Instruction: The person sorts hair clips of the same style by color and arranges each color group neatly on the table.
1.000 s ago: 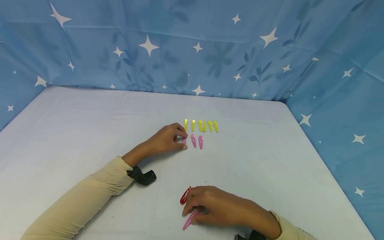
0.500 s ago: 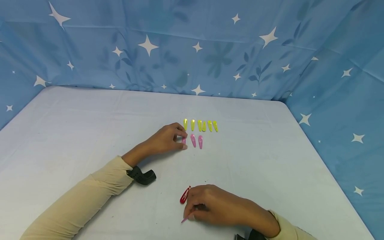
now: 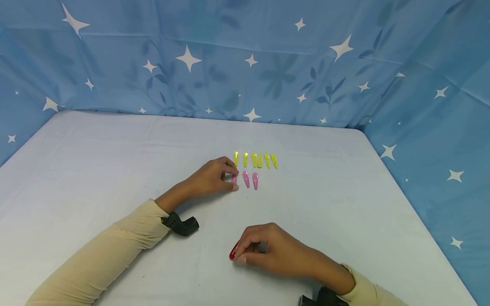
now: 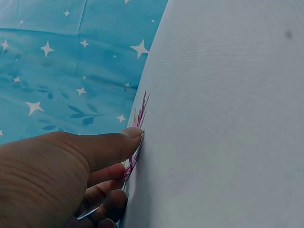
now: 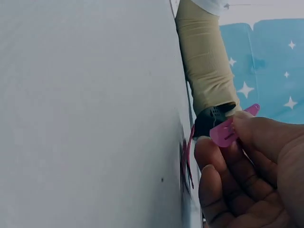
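My left hand point(image 3: 210, 178) holds a pink snap hair clip point(image 3: 234, 179) on the table between thumb and fingertips, at the left end of a short pink row. Two more pink clips point(image 3: 246, 179) lie just right of it. In the right wrist view, another pink hair clip point(image 5: 224, 133) is pinched between the thumb and fingers of my right hand point(image 3: 277, 257), raised off the table. That clip is hidden in the head view. Beside the right fingertips lies a red hair clip point(image 3: 232, 251), partly covered by the hand.
A row of several yellow hair clips point(image 3: 245, 160) lies just behind the pink ones. The white table point(image 3: 115, 153) runs back to a blue curtain point(image 3: 229, 59) with white stars, which also closes off the sides. Each wrist wears a black device point(image 3: 183, 225).
My right hand has picked up the pink clip that lay near the table's front and moved slightly forward, now covering part of the red clip. The left hand stays in place.
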`<state>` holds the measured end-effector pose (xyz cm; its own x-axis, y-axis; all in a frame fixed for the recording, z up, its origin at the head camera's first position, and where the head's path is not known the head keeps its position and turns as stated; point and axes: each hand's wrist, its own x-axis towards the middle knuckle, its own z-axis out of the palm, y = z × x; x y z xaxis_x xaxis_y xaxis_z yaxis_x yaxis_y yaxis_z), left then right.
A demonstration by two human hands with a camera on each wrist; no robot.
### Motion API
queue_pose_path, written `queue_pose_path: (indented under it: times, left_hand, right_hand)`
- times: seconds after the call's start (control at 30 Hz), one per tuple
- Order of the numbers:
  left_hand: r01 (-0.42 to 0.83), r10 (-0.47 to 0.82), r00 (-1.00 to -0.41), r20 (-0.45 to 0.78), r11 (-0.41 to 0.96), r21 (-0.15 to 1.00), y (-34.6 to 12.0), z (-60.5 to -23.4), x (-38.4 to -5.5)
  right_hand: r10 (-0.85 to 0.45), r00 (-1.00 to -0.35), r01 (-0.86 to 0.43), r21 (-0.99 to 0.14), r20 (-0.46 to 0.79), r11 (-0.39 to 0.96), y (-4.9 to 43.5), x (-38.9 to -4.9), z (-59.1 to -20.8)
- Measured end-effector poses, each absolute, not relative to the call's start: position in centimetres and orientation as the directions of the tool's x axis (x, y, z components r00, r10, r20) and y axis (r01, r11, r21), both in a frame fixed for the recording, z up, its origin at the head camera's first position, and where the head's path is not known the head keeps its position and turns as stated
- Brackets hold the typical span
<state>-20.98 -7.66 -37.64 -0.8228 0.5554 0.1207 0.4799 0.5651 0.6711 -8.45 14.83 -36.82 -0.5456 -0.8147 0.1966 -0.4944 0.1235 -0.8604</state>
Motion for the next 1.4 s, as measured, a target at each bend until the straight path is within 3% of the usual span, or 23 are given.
queue_pose_path:
  times: [0.3,0.53,1.4]
  left_hand:
    - [0.485,0.554,-0.823,0.130,0.563,0.669,-7.7,-37.7,-21.0]
    - [0.470,0.544,-0.831,0.114,0.578,0.666,-7.6,-37.6,-21.0]
    - [0.453,0.529,-0.843,0.097,0.601,0.658,-7.5,-37.8,-21.0]
  right_hand:
    - [-0.737,-0.668,-0.360,-0.911,0.103,0.199,15.1,-8.8,-36.4]
    - [-0.667,-0.742,-0.337,-0.901,0.074,0.274,15.3,-9.3,-36.3]
    - [-0.527,-0.848,-0.305,-0.863,0.055,0.402,17.1,-13.3,-36.8]
